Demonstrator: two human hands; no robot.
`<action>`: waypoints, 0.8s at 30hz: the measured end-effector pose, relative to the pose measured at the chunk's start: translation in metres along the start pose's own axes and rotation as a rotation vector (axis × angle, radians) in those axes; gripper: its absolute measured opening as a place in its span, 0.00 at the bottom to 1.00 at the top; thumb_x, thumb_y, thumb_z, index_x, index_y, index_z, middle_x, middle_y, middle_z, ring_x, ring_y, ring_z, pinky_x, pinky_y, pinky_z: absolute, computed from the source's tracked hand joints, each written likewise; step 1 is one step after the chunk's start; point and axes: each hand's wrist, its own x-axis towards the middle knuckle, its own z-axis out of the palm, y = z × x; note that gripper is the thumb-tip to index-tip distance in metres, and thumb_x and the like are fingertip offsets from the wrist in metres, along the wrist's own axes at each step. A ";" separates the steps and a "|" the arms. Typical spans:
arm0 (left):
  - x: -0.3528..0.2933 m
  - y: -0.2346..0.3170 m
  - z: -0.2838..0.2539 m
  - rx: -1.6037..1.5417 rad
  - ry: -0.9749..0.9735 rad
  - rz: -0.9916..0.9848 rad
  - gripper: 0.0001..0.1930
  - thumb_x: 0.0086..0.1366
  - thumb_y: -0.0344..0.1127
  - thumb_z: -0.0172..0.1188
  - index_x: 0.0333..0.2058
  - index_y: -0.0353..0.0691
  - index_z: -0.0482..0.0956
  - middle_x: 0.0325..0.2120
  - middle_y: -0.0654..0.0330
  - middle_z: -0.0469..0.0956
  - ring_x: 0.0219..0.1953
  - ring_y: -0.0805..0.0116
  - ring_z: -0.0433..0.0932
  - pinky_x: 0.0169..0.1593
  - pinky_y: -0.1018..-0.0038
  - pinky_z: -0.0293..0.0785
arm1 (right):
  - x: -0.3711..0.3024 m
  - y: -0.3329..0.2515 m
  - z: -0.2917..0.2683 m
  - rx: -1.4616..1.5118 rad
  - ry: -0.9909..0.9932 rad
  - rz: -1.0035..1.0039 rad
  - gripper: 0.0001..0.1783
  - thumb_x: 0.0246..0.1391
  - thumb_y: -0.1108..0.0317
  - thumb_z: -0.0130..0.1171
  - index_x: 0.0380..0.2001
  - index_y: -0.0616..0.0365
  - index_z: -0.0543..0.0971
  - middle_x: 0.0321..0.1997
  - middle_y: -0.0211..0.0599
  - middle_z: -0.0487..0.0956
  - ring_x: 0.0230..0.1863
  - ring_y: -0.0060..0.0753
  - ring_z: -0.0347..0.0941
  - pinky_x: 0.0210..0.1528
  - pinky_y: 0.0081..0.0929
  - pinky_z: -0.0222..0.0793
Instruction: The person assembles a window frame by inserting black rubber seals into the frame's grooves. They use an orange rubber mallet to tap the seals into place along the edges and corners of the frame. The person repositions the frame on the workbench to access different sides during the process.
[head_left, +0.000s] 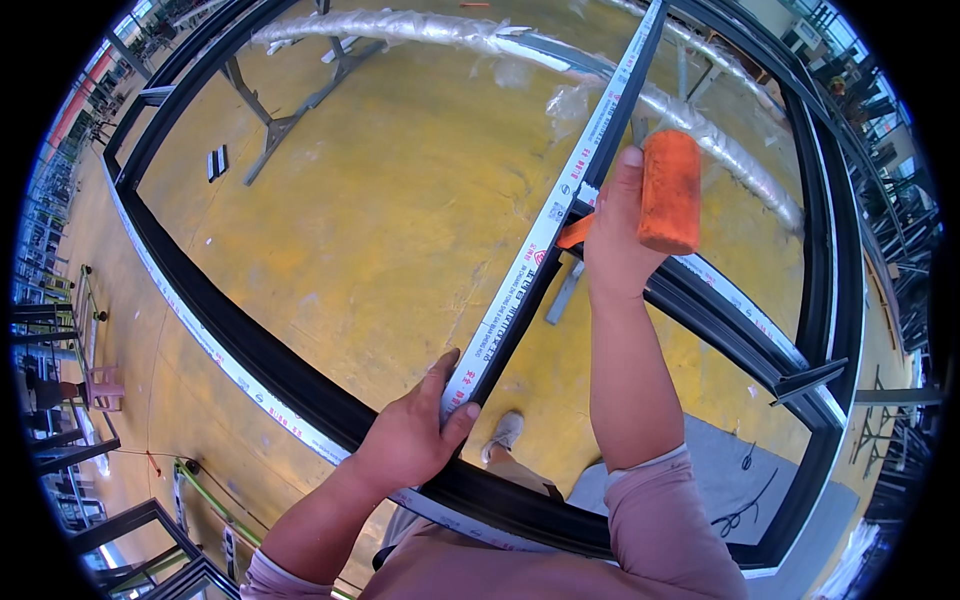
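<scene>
My left hand [412, 432] grips the near end of a long black metal bar with a white protective strip [540, 240], which runs up and away across the frame. My right hand [612, 235] is raised over the bar's middle and holds an orange rubber mallet [670, 190], its head upright beside my thumb. The bar lies inside a large black window frame [250, 350] resting on stands above a yellow floor. A second black crosspiece [730, 320] meets the bar just below my right hand.
A plastic-wrapped bundle of profiles [470, 32] lies across the far side of the frame. Metal trestle legs [285, 115] stand on the yellow floor underneath. More black frames [150, 545] lean at lower left, racks stand at right, and my shoe [506, 432] shows below.
</scene>
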 end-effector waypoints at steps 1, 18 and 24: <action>0.001 -0.001 -0.001 -0.012 -0.007 0.010 0.35 0.72 0.45 0.57 0.68 0.31 0.56 0.52 0.34 0.76 0.47 0.36 0.81 0.51 0.55 0.78 | 0.000 0.016 0.003 -0.095 0.029 -0.029 0.14 0.67 0.62 0.62 0.45 0.60 0.73 0.32 0.28 0.73 0.28 0.20 0.69 0.30 0.22 0.66; 0.008 -0.006 0.002 0.059 0.037 0.115 0.34 0.69 0.42 0.59 0.66 0.29 0.60 0.50 0.35 0.76 0.44 0.38 0.82 0.45 0.54 0.80 | 0.013 -0.011 -0.048 0.064 0.006 0.441 0.15 0.68 0.64 0.57 0.52 0.59 0.69 0.23 0.26 0.69 0.20 0.16 0.65 0.21 0.19 0.62; 0.010 -0.005 0.001 0.016 0.010 0.067 0.34 0.69 0.44 0.58 0.67 0.31 0.58 0.51 0.32 0.75 0.49 0.35 0.80 0.51 0.53 0.78 | 0.014 -0.013 -0.023 0.125 0.097 0.246 0.08 0.69 0.67 0.53 0.37 0.58 0.68 0.17 0.28 0.63 0.15 0.20 0.58 0.19 0.24 0.59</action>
